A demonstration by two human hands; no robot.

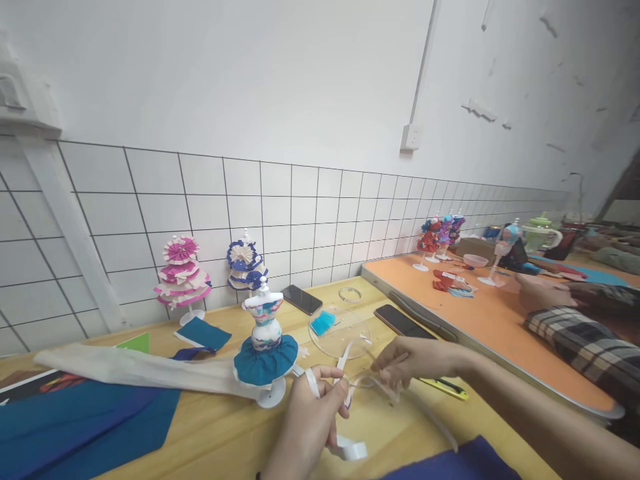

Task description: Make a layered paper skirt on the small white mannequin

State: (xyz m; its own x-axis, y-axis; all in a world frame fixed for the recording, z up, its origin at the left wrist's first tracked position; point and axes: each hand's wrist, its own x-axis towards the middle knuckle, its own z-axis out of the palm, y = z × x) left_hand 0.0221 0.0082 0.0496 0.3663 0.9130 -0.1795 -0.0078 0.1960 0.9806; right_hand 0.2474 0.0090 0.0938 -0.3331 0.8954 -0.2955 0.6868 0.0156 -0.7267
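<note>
My left hand [320, 407] is closed, with thin white tape [354, 449] looped around its fingers and hanging below the palm. A narrow pale strip [435, 420] trails from my right hand [407, 360], whose fingers are pinched together and slightly blurred. Left of my hands a small white dress form [265, 333] stands upright, wearing a gathered teal skirt [267, 360]. Just beyond my fingers, a clear round dish [357, 333] holds a pleated bright blue piece [323, 323].
Two decorated forms, pink [183, 273] and navy [245, 263], stand by the tiled wall. Teal fabric [100, 427] covers the left front. Phones [303, 299] and a yellow cutter [445, 388] lie on the wooden table. A co-worker's arms [585, 333] rest over the orange table [500, 327].
</note>
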